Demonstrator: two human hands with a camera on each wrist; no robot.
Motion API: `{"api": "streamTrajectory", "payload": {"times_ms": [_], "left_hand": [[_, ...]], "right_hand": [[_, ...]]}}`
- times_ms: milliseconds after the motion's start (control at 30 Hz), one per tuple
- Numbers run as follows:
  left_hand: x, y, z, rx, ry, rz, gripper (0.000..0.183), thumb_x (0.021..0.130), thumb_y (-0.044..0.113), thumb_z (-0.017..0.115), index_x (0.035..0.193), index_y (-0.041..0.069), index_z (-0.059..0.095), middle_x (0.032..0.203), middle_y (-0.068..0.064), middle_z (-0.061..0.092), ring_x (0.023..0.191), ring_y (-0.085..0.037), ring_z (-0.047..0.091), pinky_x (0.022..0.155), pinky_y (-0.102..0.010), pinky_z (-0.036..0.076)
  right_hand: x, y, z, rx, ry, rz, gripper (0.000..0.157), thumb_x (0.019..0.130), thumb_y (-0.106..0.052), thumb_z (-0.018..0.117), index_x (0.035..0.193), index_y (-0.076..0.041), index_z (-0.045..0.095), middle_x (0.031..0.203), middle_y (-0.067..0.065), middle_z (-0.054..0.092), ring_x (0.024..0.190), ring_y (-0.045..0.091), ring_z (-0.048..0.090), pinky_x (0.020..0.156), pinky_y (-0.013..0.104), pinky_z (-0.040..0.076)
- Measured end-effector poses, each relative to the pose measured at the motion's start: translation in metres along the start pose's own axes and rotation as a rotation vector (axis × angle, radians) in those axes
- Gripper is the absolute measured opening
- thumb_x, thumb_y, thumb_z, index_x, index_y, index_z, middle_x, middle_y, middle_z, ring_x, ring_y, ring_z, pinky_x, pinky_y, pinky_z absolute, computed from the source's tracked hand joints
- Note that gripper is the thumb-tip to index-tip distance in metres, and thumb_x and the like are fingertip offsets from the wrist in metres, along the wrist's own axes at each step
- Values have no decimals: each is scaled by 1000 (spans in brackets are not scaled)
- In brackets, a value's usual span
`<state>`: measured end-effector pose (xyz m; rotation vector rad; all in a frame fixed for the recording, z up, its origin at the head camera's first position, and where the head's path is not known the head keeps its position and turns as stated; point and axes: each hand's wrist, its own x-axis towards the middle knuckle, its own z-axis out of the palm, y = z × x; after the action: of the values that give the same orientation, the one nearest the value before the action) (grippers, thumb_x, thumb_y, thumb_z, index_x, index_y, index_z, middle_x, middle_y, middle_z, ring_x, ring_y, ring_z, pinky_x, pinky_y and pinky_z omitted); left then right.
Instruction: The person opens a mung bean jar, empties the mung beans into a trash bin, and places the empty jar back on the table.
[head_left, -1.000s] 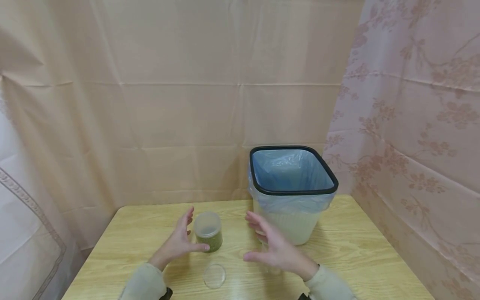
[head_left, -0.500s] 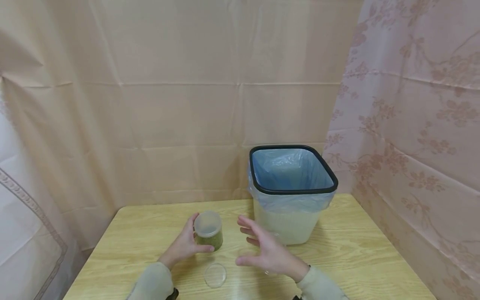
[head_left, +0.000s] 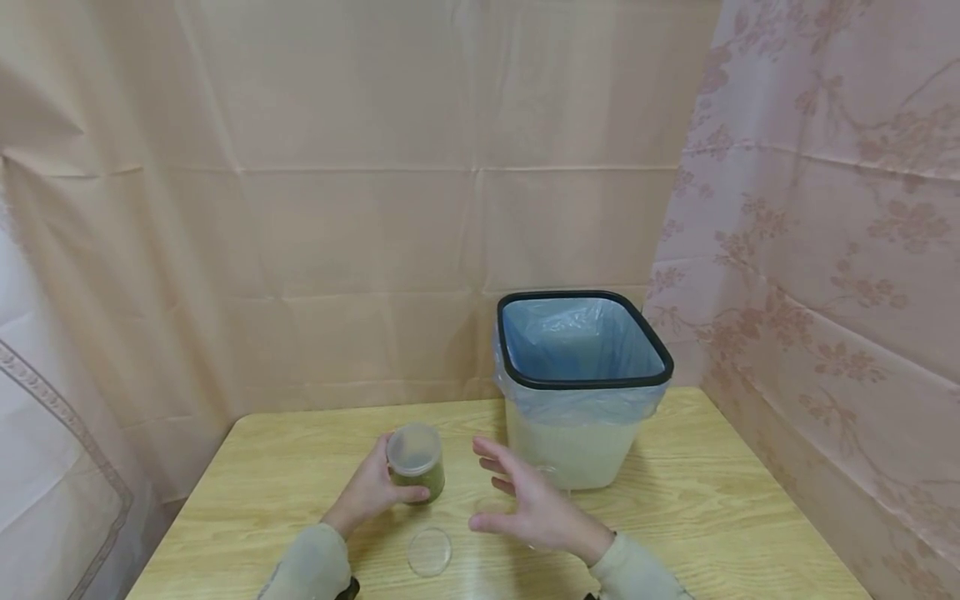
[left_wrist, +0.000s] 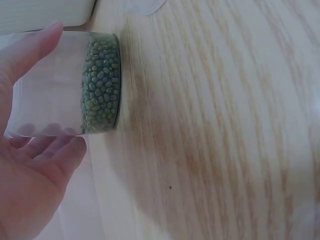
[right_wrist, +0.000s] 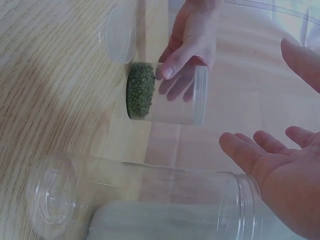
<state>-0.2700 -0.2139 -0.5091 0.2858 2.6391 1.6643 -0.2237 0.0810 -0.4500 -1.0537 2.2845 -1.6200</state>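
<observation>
Upright jar (head_left: 417,463), nearer the worktop's (head_left: 300,446) left edge
Your left hand (head_left: 369,492) is grasping it (likely for steadiness); your right hand (head_left: 536,508) is hovering, fingers loose, empty.

Pale grey-green left sleeve (head_left: 309,563) — matching right sleeve (head_left: 637,568) across from it
A black wrist fitting (head_left: 349,589) at the left sleeve's inner edge — opposite it, a smaller black piece (head_left: 592,596), mostly out of frame.

Soft, even light; pale glare on desk (head_left: 712,500) between hands (head_left: 372,490), faint shadows near them; wrist views hazy, low-contrast.
</observation>
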Motion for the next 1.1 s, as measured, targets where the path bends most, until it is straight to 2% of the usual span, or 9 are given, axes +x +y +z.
{"api": "streamTrajectory", "payload": {"times_ms": [200,433,600,733,1100], "left_hand": [[0,-4,1,20,19,16,99,66,16,97,146,2,39,137,-12,57,129,-36,52,108,-67,35],[-2,-7,1,12,9,28,97,68,16,96,146,4,40,136,-9,57,128,-34,52,108,-66,36],[-4,-5,1,18,0,4,101,67,18,97,148,4,38,136,-8,57,129,-34,51,108,-67,35],[-5,-2,1,29,-10,-13,102,68,20,96,148,4,36,137,-9,57,130,-35,51,108,-68,34],[-11,3,0,36,-60,22,104,67,18,97,149,2,35,140,-11,53,129,-36,51,107,-68,35]], "right_hand": [[0,2,0,-7,-2,4,91,88,-28,81,159,-13,27,156,10,41,140,33,42,110,42,42],[0,4,0,-5,-28,7,88,90,-28,79,159,-8,27,155,14,42,139,35,42,109,41,43],[2,4,0,-42,-31,-1,87,90,-31,79,158,-10,30,154,14,43,137,35,45,107,39,46],[2,2,-1,-66,-37,-2,87,89,-32,80,157,-7,31,153,12,44,135,33,46,104,37,49],[2,0,1,-111,-46,-32,80,90,-28,79,155,-11,35,153,10,44,132,29,48,98,36,53]]}}
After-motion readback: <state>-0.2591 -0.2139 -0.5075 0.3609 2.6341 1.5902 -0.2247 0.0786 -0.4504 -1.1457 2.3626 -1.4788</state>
